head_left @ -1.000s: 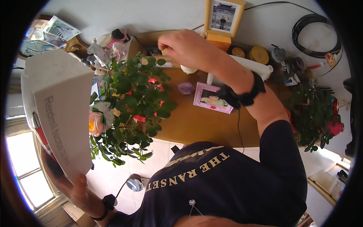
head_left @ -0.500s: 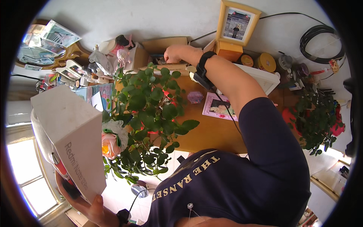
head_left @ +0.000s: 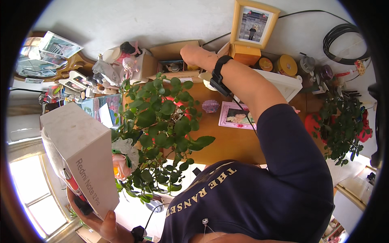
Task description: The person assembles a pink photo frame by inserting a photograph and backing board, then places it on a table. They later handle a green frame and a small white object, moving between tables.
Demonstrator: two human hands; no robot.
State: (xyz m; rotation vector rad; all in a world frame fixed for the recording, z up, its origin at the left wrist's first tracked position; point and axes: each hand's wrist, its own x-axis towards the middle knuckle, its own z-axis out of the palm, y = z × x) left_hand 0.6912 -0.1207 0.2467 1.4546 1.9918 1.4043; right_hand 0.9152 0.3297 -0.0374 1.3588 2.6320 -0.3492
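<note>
A dark-shirted torso (head_left: 255, 190) fills the lower middle and right of the frame. Beyond it a brown desk (head_left: 223, 148) spans the centre. A leafy green plant (head_left: 162, 121) spreads left of centre, and a second plant (head_left: 340, 125) stands at the right. The white box (head_left: 87, 156) is at the lower left, tilted, in front of the bright window (head_left: 34, 194). At the upper centre an open carton (head_left: 172, 49) has its flap raised, with small items inside. Right of it, a wood-framed photo (head_left: 254, 25) leans near the wall, and a black cable coil (head_left: 326, 42) hangs at the upper right. The pink picture frame (head_left: 237, 116) lies on the desk near the centre.

The left hand (head_left: 99, 224), at the lower left, grasps the white box from below, its thumb on the near face. The right hand (head_left: 198, 58) is over the carton's right end; its fingers are hidden, so I cannot tell whether they grip anything. Smallest is the red pen (head_left: 73, 182), along the white box's left side.
</note>
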